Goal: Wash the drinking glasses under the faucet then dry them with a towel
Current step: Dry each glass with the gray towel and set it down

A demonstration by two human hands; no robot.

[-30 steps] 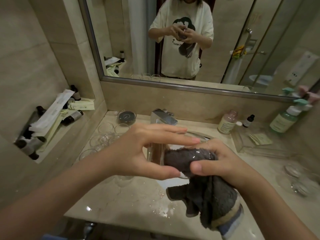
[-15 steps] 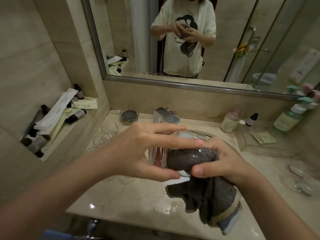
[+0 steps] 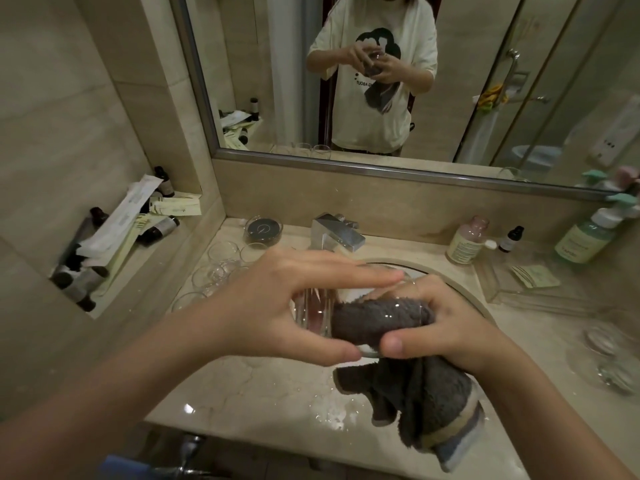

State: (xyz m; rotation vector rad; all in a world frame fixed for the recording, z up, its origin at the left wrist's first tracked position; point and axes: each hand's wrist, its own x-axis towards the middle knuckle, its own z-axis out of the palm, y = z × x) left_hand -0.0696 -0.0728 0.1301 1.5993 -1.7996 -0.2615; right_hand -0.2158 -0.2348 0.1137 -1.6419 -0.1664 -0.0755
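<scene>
A clear drinking glass lies on its side above the sink basin, held between both hands. My left hand grips its base end, thumb under and fingers over. A dark grey towel is stuffed into the glass mouth, and my right hand holds that towel against the rim. The towel's loose end hangs down over the counter edge. The chrome faucet stands behind the hands; no water shows from it.
Several clear glasses stand on the counter left of the sink, with more glassware at the right. Bottles and a clear tray sit at the back right. A wall niche holds toiletries. Water drops lie on the counter front.
The hands and the glass stay over the sink in the same grip. The view has shifted slightly; the towel sits a little deeper in the glass.
</scene>
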